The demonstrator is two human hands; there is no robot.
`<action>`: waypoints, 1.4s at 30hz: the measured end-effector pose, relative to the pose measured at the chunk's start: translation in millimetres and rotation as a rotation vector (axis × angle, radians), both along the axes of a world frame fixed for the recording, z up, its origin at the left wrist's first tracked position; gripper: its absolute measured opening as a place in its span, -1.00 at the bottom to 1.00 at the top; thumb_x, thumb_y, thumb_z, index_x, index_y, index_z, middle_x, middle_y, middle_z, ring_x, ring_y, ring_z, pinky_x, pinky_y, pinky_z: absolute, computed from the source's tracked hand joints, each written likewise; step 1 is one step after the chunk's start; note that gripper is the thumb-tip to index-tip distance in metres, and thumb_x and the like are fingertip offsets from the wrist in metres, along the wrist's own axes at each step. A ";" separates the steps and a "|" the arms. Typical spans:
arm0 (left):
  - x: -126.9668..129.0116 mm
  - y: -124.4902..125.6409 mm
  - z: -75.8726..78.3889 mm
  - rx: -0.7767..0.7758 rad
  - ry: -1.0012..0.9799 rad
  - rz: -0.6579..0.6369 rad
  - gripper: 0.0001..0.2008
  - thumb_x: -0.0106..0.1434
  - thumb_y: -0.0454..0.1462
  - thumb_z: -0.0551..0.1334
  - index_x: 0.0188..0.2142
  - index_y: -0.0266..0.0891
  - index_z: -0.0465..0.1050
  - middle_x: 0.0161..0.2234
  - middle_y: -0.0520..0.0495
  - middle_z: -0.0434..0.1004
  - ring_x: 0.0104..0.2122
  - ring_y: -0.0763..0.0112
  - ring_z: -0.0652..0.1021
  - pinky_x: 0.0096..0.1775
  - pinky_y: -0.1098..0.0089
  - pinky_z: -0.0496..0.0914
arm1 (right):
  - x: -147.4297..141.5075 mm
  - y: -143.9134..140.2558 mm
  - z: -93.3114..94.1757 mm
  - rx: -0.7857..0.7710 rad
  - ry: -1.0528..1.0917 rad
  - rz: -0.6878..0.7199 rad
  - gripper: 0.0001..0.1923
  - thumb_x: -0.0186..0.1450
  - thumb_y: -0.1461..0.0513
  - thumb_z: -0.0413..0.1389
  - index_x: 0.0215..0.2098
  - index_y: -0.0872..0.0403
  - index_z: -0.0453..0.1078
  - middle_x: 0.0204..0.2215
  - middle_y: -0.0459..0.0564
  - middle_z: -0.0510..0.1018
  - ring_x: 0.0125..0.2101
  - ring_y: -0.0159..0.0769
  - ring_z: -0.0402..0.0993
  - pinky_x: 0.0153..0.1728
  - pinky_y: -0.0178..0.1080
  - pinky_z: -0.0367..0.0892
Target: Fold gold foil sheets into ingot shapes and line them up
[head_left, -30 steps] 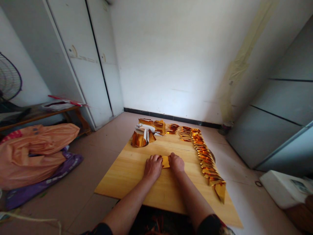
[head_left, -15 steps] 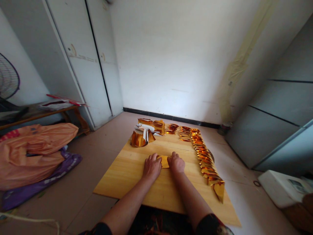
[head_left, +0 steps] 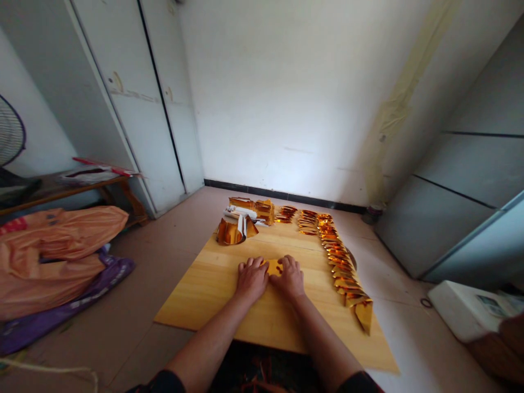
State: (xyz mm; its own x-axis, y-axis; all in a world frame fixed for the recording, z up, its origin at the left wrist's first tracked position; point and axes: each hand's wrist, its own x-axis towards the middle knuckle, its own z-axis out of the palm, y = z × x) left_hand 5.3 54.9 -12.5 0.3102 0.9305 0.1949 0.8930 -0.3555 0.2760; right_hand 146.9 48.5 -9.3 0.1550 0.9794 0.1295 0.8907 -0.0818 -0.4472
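A small sheet of gold foil paper (head_left: 273,267) lies on the wooden board (head_left: 213,295), with a hand at each end. My left hand (head_left: 252,278) has its fingers curled over the paper's left edge, thumb against it. At the right end, my right hand (head_left: 290,279) grips the paper with bent fingers, its thumb reaching in toward the middle. The fingers cover part of the sheet, so its exact folds are hidden. A long overlapping row of folded gold foil pieces (head_left: 341,262) runs down the board's right side.
Stacked gold sheets (head_left: 264,212) and a curved gold bundle (head_left: 231,231) sit at the board's back left. More folded pieces (head_left: 308,222) line its back edge. Orange and purple bags (head_left: 61,262) lie left on the floor; a white box (head_left: 466,311) stands right.
My right hand has moved slightly left and its thumb has come inward and nearer to me. Less of the gold paper shows between my hands. The whole view has shifted slightly.
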 end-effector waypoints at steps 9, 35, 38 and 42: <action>-7.4 -1.7 -1.0 0.001 -0.009 -0.055 -0.62 0.21 -0.23 0.11 0.04 0.00 0.32 0.10 -0.05 0.31 0.01 0.16 0.30 -0.05 0.15 0.15 | -3.1 0.5 -2.3 -0.034 0.028 -0.031 -0.62 0.03 0.18 0.15 -0.15 0.03 0.35 0.02 0.05 0.35 -0.03 -0.14 0.27 -0.15 -0.19 0.21; -18.1 8.3 -7.7 -0.069 0.106 -0.082 -0.53 0.20 -0.26 0.03 0.11 0.09 0.22 0.19 0.10 0.21 0.06 0.20 0.26 -0.04 0.14 0.15 | 46.1 -8.0 -34.2 0.254 0.187 0.434 -0.78 0.11 0.33 0.14 -0.27 0.01 0.49 0.07 0.06 0.32 0.02 -0.15 0.27 -0.02 -0.09 0.28; -18.8 7.6 -8.5 -0.055 0.084 -0.090 -0.54 0.18 -0.13 0.09 0.11 0.07 0.23 0.19 0.06 0.21 0.07 0.16 0.25 -0.02 0.13 0.15 | 41.3 -8.8 -24.7 0.234 0.047 0.435 -0.84 0.18 0.32 0.12 -0.31 0.01 0.51 0.02 0.06 0.38 0.00 -0.16 0.27 0.00 -0.09 0.23; -19.5 5.5 -8.3 -0.035 0.050 -0.098 -0.50 0.14 -0.05 0.16 0.09 0.04 0.25 0.17 0.03 0.23 0.07 0.14 0.25 -0.01 0.12 0.14 | 38.7 -11.5 -17.4 0.210 -0.075 0.418 -0.85 0.23 0.26 0.12 -0.28 -0.04 0.52 0.07 0.03 0.35 0.02 -0.16 0.24 -0.04 -0.12 0.23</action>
State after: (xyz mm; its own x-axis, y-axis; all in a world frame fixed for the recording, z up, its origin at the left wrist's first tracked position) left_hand -14.1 60.3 -20.8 0.4090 0.9009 0.1451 0.8673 -0.4332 0.2452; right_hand 185.6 37.0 -26.7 -0.2640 0.9073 0.3272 0.8584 0.3757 -0.3492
